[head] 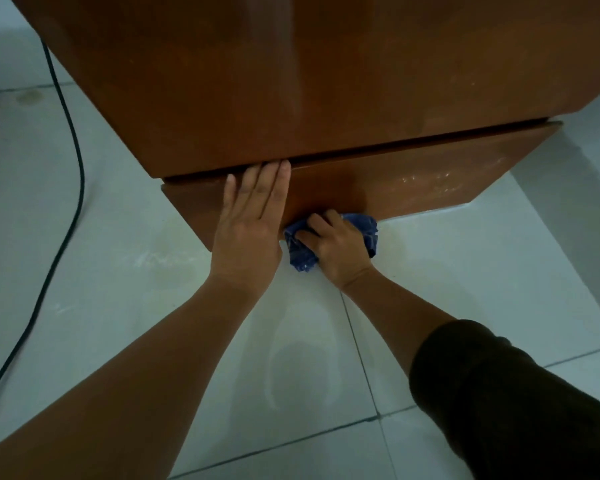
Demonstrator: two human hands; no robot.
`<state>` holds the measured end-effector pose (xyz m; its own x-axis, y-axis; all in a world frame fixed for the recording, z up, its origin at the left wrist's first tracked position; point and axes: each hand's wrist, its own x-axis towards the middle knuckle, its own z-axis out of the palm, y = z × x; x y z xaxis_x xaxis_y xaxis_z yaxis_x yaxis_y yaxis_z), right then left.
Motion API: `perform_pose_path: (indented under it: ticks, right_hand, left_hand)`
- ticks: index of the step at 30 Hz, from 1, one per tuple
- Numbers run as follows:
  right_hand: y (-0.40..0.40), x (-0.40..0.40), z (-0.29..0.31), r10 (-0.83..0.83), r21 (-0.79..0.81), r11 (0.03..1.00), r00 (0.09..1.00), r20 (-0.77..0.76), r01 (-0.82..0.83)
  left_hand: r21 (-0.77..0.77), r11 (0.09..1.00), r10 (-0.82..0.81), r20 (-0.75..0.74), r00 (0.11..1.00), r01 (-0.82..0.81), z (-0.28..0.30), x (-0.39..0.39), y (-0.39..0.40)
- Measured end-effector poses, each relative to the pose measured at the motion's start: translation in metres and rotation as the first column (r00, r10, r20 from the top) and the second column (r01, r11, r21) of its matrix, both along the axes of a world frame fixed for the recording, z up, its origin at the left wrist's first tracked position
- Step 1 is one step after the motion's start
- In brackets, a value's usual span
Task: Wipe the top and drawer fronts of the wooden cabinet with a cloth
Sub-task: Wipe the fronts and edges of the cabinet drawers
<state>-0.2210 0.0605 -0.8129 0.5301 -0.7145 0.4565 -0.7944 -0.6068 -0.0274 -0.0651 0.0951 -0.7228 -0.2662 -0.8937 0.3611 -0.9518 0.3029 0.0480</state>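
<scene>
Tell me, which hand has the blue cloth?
The right hand, the one with the dark sleeve, grips the blue cloth against the lower drawer front. The left hand lies flat on the drawer, holding nothing.

We see the left hand (248, 223) pressed flat on the wooden cabinet's (291, 81) lower drawer front (395, 181). Just beside it, the right hand (336, 245) grips a blue cloth (300, 258) against the drawer front's bottom edge.
</scene>
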Motion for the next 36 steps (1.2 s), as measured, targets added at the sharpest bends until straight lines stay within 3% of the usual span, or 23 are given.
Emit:
perform_pose_path:
  ticks: [4, 7, 11, 14, 17, 19, 24, 32, 36]
  right_hand:
    - [0.000, 0.004, -0.008, -0.045, 0.181, 0.981, 0.990, -0.135, 0.070]
    - [0.002, 0.000, -0.002, -0.057, 0.192, 0.979, 0.995, -0.082, 0.072]
    - [0.020, -0.022, 0.034, -0.021, -0.048, 0.998, 0.991, 0.129, 0.027]
    - [0.025, -0.045, 0.077, -0.049, -0.277, 0.955, 0.976, 0.213, 0.108]
    - [0.007, -0.068, 0.092, -0.158, -0.351, 0.907, 0.961, 0.227, 0.232]
    - [-0.005, -0.078, 0.083, -0.148, -0.351, 0.911, 0.966, 0.211, 0.216]
    - [-0.009, -0.075, 0.034, -0.054, -0.259, 0.960, 0.979, 0.197, 0.105]
    - [-0.010, -0.075, -0.015, -0.164, 0.168, 0.972, 0.986, -0.022, 0.165]
    - [-0.006, -0.085, -0.005, -0.146, 0.131, 0.983, 0.984, 0.105, 0.132]
  left_hand:
    - [-0.025, 1.000, 0.016, 0.022, 1.000, -0.015, -0.003, -0.002, -0.001]
    - [-0.015, 1.000, 0.003, 0.040, 0.999, -0.002, 0.000, -0.001, -0.001]
    - [0.010, 0.998, -0.060, 0.056, 0.997, 0.060, 0.007, -0.009, -0.004]
    - [0.023, 0.993, -0.114, 0.041, 0.993, 0.114, 0.011, -0.024, -0.008]
    - [0.045, 0.992, -0.123, 0.033, 0.992, 0.121, 0.013, -0.041, -0.013]
    - [0.051, 0.993, -0.111, 0.029, 0.993, 0.109, 0.012, -0.053, -0.016]
    - [0.020, 0.992, -0.121, 0.022, 0.992, 0.121, 0.006, -0.070, -0.022]
    - [-0.018, 0.988, -0.153, 0.097, 0.983, 0.155, 0.003, -0.096, -0.034]
    - [-0.036, 0.985, -0.164, 0.076, 0.983, 0.167, 0.004, -0.103, -0.037]
